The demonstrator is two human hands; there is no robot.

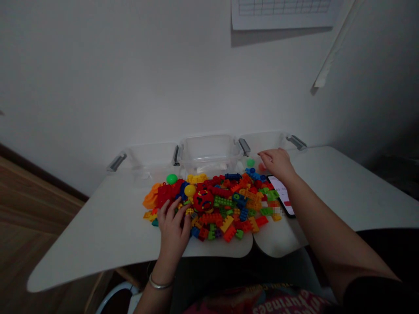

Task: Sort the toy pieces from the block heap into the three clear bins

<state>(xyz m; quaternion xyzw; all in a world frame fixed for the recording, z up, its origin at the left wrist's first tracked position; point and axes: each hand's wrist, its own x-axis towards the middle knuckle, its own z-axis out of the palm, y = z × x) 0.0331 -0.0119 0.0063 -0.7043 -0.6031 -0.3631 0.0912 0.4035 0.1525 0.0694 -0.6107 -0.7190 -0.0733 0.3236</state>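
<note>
Step in hand looks like right hand (277, 165) reaching over right clear box (263, 140); green ball (250, 162) and red ball (262, 167) near its fingertips, can't tell if it grips anything. Left hand (174, 226) fingers loosely spread, seemingly holding nothing, on block pile (226, 222); yellow ball (190, 190) just beyond. Next pick probably calls for narrowing left fingers around one piece.

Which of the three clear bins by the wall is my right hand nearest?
The rightmost bin: your right hand is right at it, while the middle bin and leftmost bin sit farther off from that hand.
</note>
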